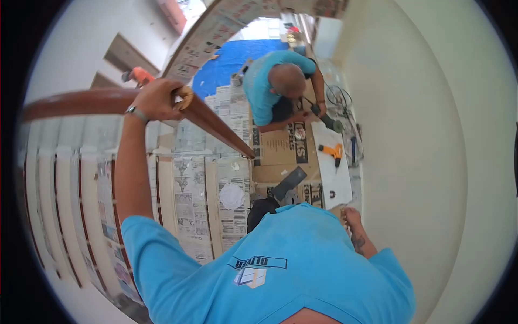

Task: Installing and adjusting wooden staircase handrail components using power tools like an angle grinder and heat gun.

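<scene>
My left hand (159,101), raised at upper left, is closed around the upper end of an upright brown wooden post (216,129) with a rough, pale end face, where a curved brown handrail (73,101) comes in from the left. The post runs down toward the cardboard-covered landing. My right hand (352,217) is low at the right beside my body, its fingers curled near a small tan thing that I cannot make out. A yellow-orange drill (330,151) lies on a white sheet (337,183) beyond it.
A co-worker in a blue shirt (264,86) crouches ahead, holding a dark power tool (329,121). Newspaper-covered steps (191,210) descend leftward, with a white crumpled item (232,195) on one. Cardboard (275,146), a blue tarp (226,51), coiled cables (340,97) and the right wall (410,135) surround us.
</scene>
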The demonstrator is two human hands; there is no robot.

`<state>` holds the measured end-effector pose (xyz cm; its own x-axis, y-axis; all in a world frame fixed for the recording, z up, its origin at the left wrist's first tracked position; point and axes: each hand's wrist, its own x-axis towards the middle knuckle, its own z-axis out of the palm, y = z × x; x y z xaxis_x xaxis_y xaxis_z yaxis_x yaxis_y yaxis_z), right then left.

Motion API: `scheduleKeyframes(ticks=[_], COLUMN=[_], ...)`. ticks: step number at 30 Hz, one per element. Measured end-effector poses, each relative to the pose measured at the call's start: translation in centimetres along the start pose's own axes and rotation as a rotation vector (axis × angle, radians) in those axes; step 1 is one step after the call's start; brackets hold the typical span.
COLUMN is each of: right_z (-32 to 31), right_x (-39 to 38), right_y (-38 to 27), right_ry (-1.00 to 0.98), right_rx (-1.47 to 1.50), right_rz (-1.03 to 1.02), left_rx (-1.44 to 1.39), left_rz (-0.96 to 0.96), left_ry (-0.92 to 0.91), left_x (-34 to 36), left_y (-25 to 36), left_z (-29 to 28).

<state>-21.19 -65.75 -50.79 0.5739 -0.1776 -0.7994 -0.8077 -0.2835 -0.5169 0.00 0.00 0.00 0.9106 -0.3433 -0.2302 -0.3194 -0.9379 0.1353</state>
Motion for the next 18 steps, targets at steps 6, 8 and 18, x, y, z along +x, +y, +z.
scheduleKeyframes(ticks=[6, 8, 18], right_z=[-2.4, -2.3, 0.4], right_x=[-5.3, -5.8, -4.5], right_y=[-2.6, -2.7, -4.0], right_ry=[0.121, 0.121, 0.083], right_rx=[0.043, 0.063, 0.077], right_rz=[0.06, 0.077, 0.073], left_rx=[0.029, 0.067, 0.153], left_rz=[-0.155, -0.207, -0.262], left_ry=[0.092, 0.096, 0.041], left_x=[0.2, 0.2, 0.2], left_y=[1.4, 1.7, 2.3], left_z=[0.4, 0.6, 0.3])
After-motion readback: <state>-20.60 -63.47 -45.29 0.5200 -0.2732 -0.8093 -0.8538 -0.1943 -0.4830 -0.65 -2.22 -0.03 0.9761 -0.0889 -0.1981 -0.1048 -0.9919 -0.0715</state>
